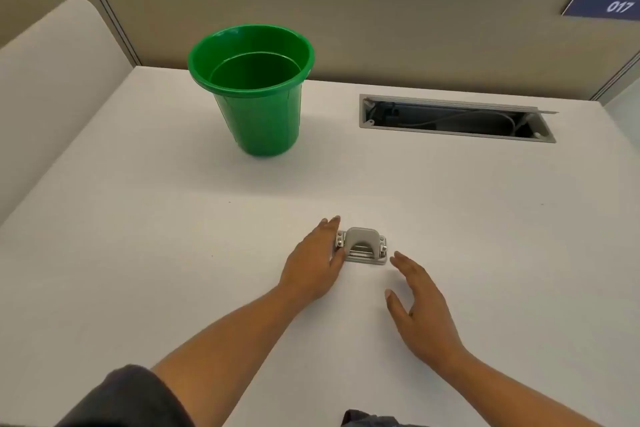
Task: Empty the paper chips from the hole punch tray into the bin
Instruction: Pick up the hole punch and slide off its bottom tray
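**Both hands at the hole punch, bin standing behind**

Left hand (313, 262) lies flat and loosely spread, fingers extended, its finger side against the left end of the hole punch (361, 246); touching it, not gripping. Right hand (420, 308) is open, fingers straight and together, thumb apart, palm turned toward the punch. Its fingertips (397, 257) are just beside the punch's right end; cannot tell if they touch. Neither hand holds anything.

Hole punch: small, grey, arched handle on top, shiny metal fittings at each end, flat base. It sits upright on the desk (138, 236), between the two hands. Chip tray and chips not visible from here.

Bin (252, 90): glossy green plastic, round, tapered bucket shape with a rolled rim. Stands upright well behind the punch and off to its left, near the desk's back edge. Inside looks bare, though the bottom is dark.

Desk is white, matte, faintly speckled. Behind the punch to the right, a grey-framed cable slot (457, 118) is open with cables inside. Beige fabric partition (346, 28) runs behind the bin; a blue tag (604, 5) reading 017 hangs at its right end. Dark sleeve (128, 399) on the left arm.
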The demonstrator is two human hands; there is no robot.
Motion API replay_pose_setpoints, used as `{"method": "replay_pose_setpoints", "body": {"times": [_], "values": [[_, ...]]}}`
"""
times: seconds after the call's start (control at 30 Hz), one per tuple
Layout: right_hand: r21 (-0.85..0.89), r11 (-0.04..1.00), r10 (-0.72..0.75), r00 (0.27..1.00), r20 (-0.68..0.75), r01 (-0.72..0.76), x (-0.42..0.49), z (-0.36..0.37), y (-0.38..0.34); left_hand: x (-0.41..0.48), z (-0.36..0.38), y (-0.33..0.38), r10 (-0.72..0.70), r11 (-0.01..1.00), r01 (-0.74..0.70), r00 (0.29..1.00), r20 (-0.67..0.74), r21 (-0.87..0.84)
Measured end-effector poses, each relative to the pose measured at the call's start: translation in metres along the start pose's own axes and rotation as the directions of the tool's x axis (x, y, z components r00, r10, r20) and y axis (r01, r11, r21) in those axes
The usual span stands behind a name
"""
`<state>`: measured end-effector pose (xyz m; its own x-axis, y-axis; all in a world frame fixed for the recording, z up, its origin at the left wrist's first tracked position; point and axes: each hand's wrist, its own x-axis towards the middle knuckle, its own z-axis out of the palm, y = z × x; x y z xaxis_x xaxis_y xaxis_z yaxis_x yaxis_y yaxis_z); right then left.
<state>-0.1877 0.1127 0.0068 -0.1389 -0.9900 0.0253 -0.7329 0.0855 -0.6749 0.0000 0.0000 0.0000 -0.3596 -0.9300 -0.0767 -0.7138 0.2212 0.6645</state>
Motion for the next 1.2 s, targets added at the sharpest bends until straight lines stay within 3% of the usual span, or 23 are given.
{"method": "replay_pose_setpoints", "body": {"times": [0.1,0.27,0.43,0.57,0.7,0.83,0.93,1.1,1.2], "values": [[0.099,0.995,0.003,0.999,-0.054,0.002,-0.002,0.000,-0.006,0.017,-0.001,0.009,-0.013,0.999,0.012,0.999,0.041,0.034],[0.179,0.981,0.073,0.997,-0.015,-0.069,-0.005,0.001,-0.013,0.029,-0.007,0.025,0.003,0.974,0.012,0.998,-0.066,0.225],[0.286,0.934,0.213,0.976,0.039,-0.215,-0.007,-0.002,-0.019,0.030,-0.014,0.032,-0.194,0.974,0.178,0.975,0.107,0.144],[0.313,0.904,0.270,0.957,0.107,-0.290,-0.011,-0.004,-0.026,0.020,-0.013,0.032,-0.213,0.976,0.200,0.954,0.209,0.083],[0.418,0.841,0.331,0.938,0.106,-0.344,-0.014,-0.007,-0.034,0.001,-0.010,0.037,-0.249,0.957,0.274,0.944,0.217,-0.092],[0.536,0.722,0.503,0.864,0.029,-0.438,-0.012,-0.013,-0.036,-0.026,-0.014,0.051,-0.275,0.816,0.361,0.930,0.246,-0.452],[0.660,0.542,0.592,0.794,0.140,-0.520,-0.006,-0.021,-0.045,-0.046,-0.018,0.065,-0.296,0.713,0.360,0.933,0.207,-0.601],[0.820,0.178,0.370,0.809,0.457,-0.545,0.000,-0.033,-0.067,-0.077,-0.025,0.087,-0.241,0.564,0.298,0.951,0.192,-0.770],[0.805,0.049,0.294,0.779,0.554,-0.591,0.001,-0.034,-0.079,-0.091,-0.026,0.094,-0.200,0.511,0.278,0.959,0.202,-0.813]]}}
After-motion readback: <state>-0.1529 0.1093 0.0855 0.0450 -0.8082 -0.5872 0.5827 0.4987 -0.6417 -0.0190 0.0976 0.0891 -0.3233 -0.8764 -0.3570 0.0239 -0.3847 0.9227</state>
